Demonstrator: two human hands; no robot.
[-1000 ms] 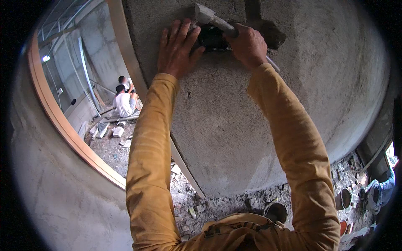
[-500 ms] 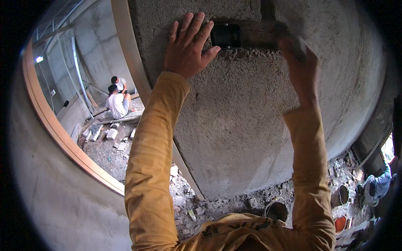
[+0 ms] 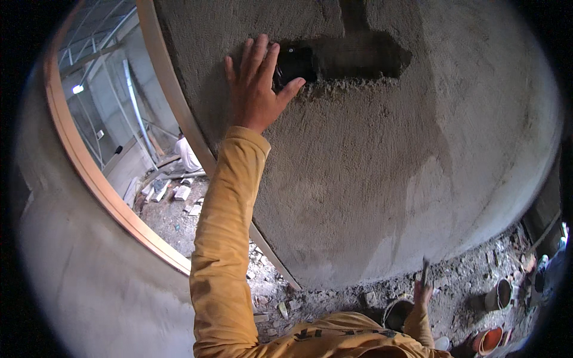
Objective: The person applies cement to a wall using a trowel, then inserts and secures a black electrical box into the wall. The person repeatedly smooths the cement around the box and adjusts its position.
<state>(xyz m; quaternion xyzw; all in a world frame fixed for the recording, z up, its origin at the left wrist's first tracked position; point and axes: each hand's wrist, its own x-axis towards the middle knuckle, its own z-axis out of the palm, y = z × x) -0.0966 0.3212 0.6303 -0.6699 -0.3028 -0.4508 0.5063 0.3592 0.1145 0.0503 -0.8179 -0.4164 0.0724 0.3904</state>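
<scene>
an orange-brown door frame [image 3: 55, 89] borders the opening at left; through it show a glowing light [image 3: 77, 89], pale blocks [image 3: 182, 192] and a partly hidden person in white [image 3: 190, 156]. at lower right, an orange-red bucket [image 3: 489, 340] and a greyish bucket [image 3: 496, 297] stand amid rubble [image 3: 459, 286].

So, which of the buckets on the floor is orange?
The lowest one in the picture, the orange bucket at lower right; the left bucket and the upper right bucket both look grey or dark.

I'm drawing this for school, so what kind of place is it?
Probably a building site: there's a rough grey wall, rubble along its foot, and buckets standing about.
</scene>
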